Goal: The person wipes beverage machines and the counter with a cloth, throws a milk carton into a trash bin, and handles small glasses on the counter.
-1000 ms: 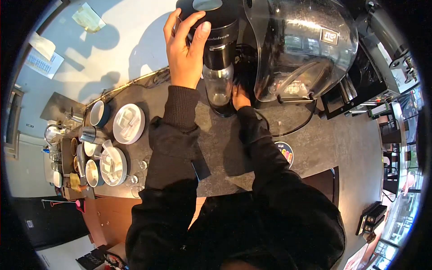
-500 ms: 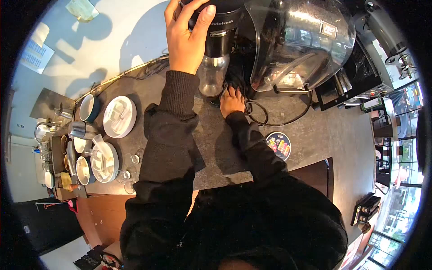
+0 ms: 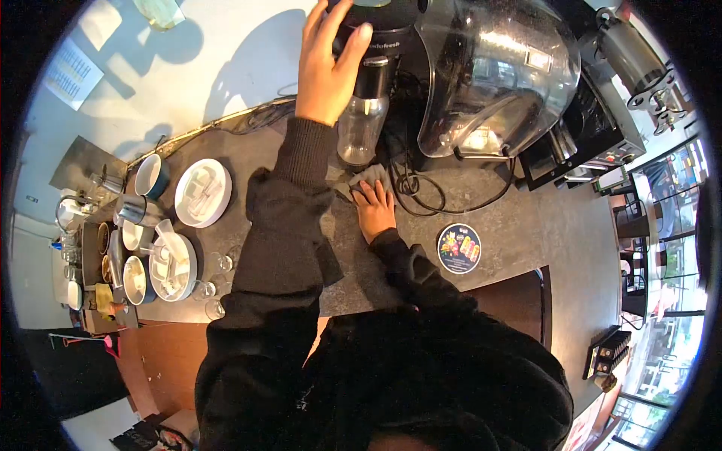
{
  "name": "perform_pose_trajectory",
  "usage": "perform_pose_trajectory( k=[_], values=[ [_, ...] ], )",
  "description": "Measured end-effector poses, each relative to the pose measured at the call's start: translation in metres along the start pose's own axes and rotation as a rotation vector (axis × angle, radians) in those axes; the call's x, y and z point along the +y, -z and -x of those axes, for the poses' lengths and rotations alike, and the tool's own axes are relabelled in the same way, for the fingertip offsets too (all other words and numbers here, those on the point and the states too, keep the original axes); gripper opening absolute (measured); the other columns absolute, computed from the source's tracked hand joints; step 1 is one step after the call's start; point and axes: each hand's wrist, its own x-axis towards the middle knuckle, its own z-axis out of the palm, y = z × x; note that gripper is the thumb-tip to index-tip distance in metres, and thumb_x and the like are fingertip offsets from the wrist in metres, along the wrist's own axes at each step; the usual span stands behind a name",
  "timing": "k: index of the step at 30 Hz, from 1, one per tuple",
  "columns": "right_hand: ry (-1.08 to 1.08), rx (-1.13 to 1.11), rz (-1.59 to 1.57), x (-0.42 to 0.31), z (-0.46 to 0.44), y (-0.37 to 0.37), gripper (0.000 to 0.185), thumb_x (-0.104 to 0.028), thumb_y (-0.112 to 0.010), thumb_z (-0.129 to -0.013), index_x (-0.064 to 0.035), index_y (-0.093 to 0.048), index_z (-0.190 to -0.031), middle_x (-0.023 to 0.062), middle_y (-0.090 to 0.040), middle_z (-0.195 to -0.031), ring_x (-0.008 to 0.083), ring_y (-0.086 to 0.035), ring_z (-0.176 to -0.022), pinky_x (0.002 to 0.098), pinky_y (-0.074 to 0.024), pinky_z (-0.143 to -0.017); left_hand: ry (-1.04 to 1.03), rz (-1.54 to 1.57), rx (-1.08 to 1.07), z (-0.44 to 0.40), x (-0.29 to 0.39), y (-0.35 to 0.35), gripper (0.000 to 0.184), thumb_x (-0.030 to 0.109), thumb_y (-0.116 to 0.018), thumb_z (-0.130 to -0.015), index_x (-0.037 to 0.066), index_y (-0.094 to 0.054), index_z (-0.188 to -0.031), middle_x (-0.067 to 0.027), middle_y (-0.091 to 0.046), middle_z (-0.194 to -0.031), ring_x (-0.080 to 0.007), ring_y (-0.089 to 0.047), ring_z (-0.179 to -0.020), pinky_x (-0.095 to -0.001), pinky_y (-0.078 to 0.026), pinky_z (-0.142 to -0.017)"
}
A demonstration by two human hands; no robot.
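Observation:
My left hand (image 3: 327, 71) rests with spread fingers against the upper side of a black drink machine (image 3: 387, 37). A clear bottle (image 3: 361, 131) is fitted under the machine's head. On the counter just in front of the bottle, my right hand (image 3: 374, 210) lies with its fingers stretched out over a grey cloth (image 3: 370, 177), pressing it flat on the dark counter (image 3: 519, 240). Part of the cloth shows beyond the fingertips.
Right of the machine stand a clear-hooded blender (image 3: 496, 83) and a black cable (image 3: 440, 209). A round printed mat (image 3: 459, 248) lies nearer. At the left are a white bowl (image 3: 203, 193), a blue bowl (image 3: 152, 177), a metal pitcher (image 3: 141, 210) and glasses (image 3: 219, 262).
My right hand has come out from beside the machine's base towards me, and the grey cloth now shows under it. My left hand stays on the machine. The view has shifted slightly.

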Motion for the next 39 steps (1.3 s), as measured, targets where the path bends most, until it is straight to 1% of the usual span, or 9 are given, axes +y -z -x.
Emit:
perform_pose_trajectory(
  k=[10, 16, 18, 22, 25, 26, 32, 37, 39],
  values=[
    [-0.152, 0.166, -0.722, -0.045, -0.038, 0.077, 0.031, -0.008, -0.054, -0.088, 0.0033, -0.055, -0.117, 0.0235, -0.054, -0.114, 0.0410, -0.052, -0.106, 0.0404, -0.0455, -0.086, 1.159, 0.232, 0.039, 0.188, 0.012, 0.050, 0.074, 0.042, -0.059, -0.089, -0.004, -0.030, -0.139, -0.0171, -0.035, -0.142, -0.0248, -0.033, -0.131, -0.0340, -0.026, -0.107],
    [-0.036, 0.003, -1.097, -0.045, -0.061, 0.096, 0.034, -0.016, -0.050, -0.089, 0.0054, -0.054, -0.115, 0.0238, -0.055, -0.119, 0.0385, -0.050, -0.115, 0.0397, -0.0365, -0.099, 1.184, 0.741, 0.343, 0.198, -0.016, 0.052, 0.043, 0.026, -0.058, -0.092, 0.003, -0.047, -0.127, -0.0053, -0.053, -0.118, -0.0160, -0.050, -0.108, -0.0301, -0.041, -0.090],
    [-0.064, 0.528, -0.703, -0.048, -0.090, 0.124, 0.040, -0.012, -0.064, -0.083, 0.0041, -0.051, -0.117, 0.0199, -0.052, -0.116, 0.0341, -0.050, -0.108, 0.0370, -0.0382, -0.094, 1.143, 0.669, 0.446, 0.179, -0.014, 0.053, 0.043, 0.028, -0.054, -0.094, 0.004, -0.044, -0.128, -0.0068, -0.052, -0.122, -0.0198, -0.050, -0.112, -0.0339, -0.043, -0.092],
    [-0.155, 0.666, -0.452, -0.032, -0.137, 0.111, 0.089, -0.024, -0.084, -0.063, 0.0045, -0.034, -0.130, 0.0229, -0.041, -0.124, 0.0378, -0.042, -0.116, 0.0411, -0.0357, -0.098, 1.118, 0.728, 0.477, 0.164, -0.027, 0.053, 0.051, 0.035, -0.053, -0.094, 0.006, -0.039, -0.134, -0.0083, -0.047, -0.131, -0.0210, -0.047, -0.118, -0.0355, -0.042, -0.096],
    [-0.215, 0.510, -0.496, -0.026, -0.145, 0.104, 0.090, -0.025, -0.082, -0.066, 0.0038, -0.030, -0.133, 0.0227, -0.037, -0.130, 0.0401, -0.045, -0.115, 0.0427, -0.0423, -0.092, 1.149, 0.655, 0.511, 0.158, -0.032, 0.043, 0.052, 0.035, -0.052, -0.094, 0.006, -0.038, -0.134, -0.0081, -0.046, -0.132, -0.0210, -0.047, -0.118, -0.0358, -0.041, -0.096],
    [-0.198, 0.510, -0.481, -0.024, -0.145, 0.101, 0.090, -0.023, -0.082, -0.066, 0.0032, -0.030, -0.134, 0.0221, -0.036, -0.131, 0.0397, -0.046, -0.113, 0.0419, -0.0436, -0.090, 1.113, 0.680, 0.449, 0.158, -0.032, 0.043, 0.065, 0.042, -0.055, -0.091, 0.004, -0.033, -0.139, -0.0112, -0.038, -0.140, -0.0222, -0.034, -0.130, -0.0366, -0.027, -0.106],
    [-0.140, 0.539, -0.431, -0.019, -0.147, 0.097, 0.092, -0.017, -0.083, -0.066, 0.0028, -0.027, -0.136, 0.0220, -0.034, -0.132, 0.0399, -0.047, -0.113, 0.0412, -0.0446, -0.090, 1.140, 0.625, 0.508, 0.139, -0.030, 0.031, 0.063, 0.039, -0.056, -0.092, 0.002, -0.034, -0.137, -0.0104, -0.041, -0.138, -0.0222, -0.039, -0.126, -0.0354, -0.033, -0.103],
    [-0.149, 0.514, -0.451, -0.012, -0.143, 0.120, 0.085, -0.026, -0.084, -0.065, 0.0054, -0.039, -0.129, 0.0207, -0.045, -0.127, 0.0337, -0.048, -0.114, 0.0375, -0.0401, -0.096, 0.827, 0.476, 0.439, 0.109, -0.028, 0.021, 0.046, 0.034, -0.053, -0.095, 0.000, -0.046, -0.126, -0.0080, -0.054, -0.117, -0.0162, -0.049, -0.107, -0.0290, -0.035, -0.095],
    [-0.159, 0.583, -0.649, -0.014, -0.145, 0.146, 0.063, -0.022, -0.072, -0.081, 0.0047, -0.042, -0.129, 0.0170, -0.045, -0.130, 0.0245, -0.047, -0.118, 0.0340, -0.0381, -0.098, 0.687, 0.390, 0.429, 0.086, -0.017, 0.018, 0.050, 0.032, -0.052, -0.095, 0.001, -0.041, -0.133, -0.0095, -0.054, -0.120, -0.0173, -0.050, -0.108, -0.0298, -0.037, -0.095]
  ],
)
